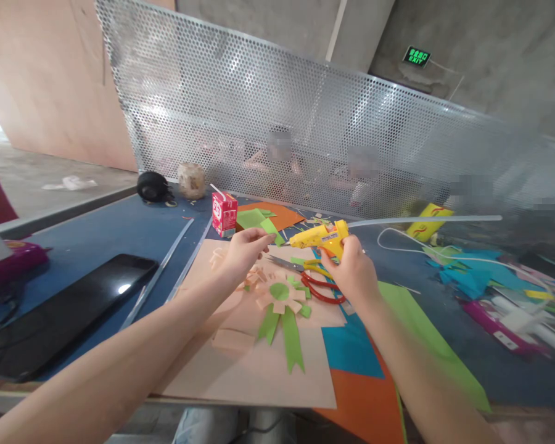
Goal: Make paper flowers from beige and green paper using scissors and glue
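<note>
My right hand (354, 265) grips a yellow hot glue gun (321, 235), its nozzle pointing left and a long clear glue stick (425, 219) jutting from its back. Just left of the nozzle, the fingers of my left hand (247, 251) are pinched together; whatever is between them is too small to make out. Below both hands a paper rosette (279, 293) lies flat, with peach petals, a green round centre and green ribbon tails (292, 345). Scissors (321, 290) with red and yellow handles rest beside it, partly behind my right hand. Peach paper (277, 376) lies underneath.
A red drink carton (224, 214) with a straw stands behind my left hand. A large phone (74, 308) lies at left. Blue (351, 350), orange (361, 394) and green paper (430, 339) spread to the right, near a white cord. A perforated metal screen (259, 92) closes the back.
</note>
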`<state>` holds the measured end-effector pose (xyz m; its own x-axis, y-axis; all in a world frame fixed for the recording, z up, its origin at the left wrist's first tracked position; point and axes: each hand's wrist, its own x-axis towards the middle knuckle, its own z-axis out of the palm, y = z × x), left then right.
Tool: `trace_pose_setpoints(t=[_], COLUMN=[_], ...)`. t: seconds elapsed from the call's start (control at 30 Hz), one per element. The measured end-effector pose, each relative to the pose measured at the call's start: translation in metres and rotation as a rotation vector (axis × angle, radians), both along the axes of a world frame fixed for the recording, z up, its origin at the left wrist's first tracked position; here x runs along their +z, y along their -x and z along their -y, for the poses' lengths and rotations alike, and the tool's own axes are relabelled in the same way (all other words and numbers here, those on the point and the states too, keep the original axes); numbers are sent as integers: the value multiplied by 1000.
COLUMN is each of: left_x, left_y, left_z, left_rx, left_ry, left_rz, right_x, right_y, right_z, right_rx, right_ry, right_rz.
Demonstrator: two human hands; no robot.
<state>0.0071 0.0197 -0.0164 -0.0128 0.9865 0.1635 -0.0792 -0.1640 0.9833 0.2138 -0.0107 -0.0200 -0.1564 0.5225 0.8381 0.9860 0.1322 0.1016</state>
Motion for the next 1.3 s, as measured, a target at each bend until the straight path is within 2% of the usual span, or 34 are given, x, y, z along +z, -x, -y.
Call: trace_pose_setpoints(t=[0.47,0.7,1.0,1.3], left_x=[-1,4,1,4], left_y=[1,1,2,0], left_z=[1,5,2,4], left_rx=[-16,-45,-35,-34], left_ry=[7,11,36,68], left_rz=[-30,-5,-18,-3], right_x=[2,2,11,9], right_y=[-1,-3,-5,-5], right_z=[0,-2,5,1], right_rx=[-33,-34,-11,60], right_ry=[21,16,9,113], right_rz=[-59,-34,-238,-352])
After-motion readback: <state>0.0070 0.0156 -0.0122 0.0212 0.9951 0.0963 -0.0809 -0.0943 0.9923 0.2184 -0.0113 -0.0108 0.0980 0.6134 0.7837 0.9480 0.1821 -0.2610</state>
